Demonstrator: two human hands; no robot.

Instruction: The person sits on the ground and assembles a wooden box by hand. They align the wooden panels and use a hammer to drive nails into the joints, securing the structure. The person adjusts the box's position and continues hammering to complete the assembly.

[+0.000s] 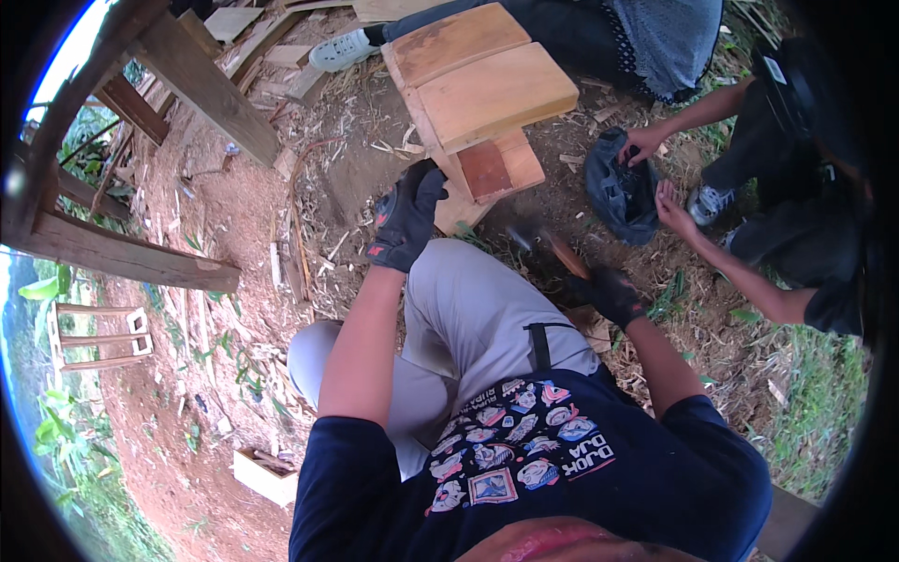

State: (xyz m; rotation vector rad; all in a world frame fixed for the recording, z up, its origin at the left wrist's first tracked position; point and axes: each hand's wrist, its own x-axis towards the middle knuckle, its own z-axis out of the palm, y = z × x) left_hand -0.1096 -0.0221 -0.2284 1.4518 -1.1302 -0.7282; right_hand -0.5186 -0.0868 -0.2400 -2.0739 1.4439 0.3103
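Note:
A box-like piece of joined light wooden boards (496, 94) stands in front of me, with a reddish-brown panel (484, 169) showing at its near end. My left hand (405, 217), in a black glove, is closed beside the near left edge of the wood. Whatever its curled fingers hold, if anything, is hidden. Low to the right, my right hand (613, 296), also gloved in black, grips a hammer (566, 255) by its wooden handle. The hammer's head is smeared by motion and lies short of the wood's near end.
At right, another person's bare hands (644, 147) are at a dark bag (623, 192). A second person's leg and shoe (342, 50) stretch behind the wood. Timber beams (131, 253) stand at left, near a small wooden box (266, 476). Wood shavings and offcuts litter the soil.

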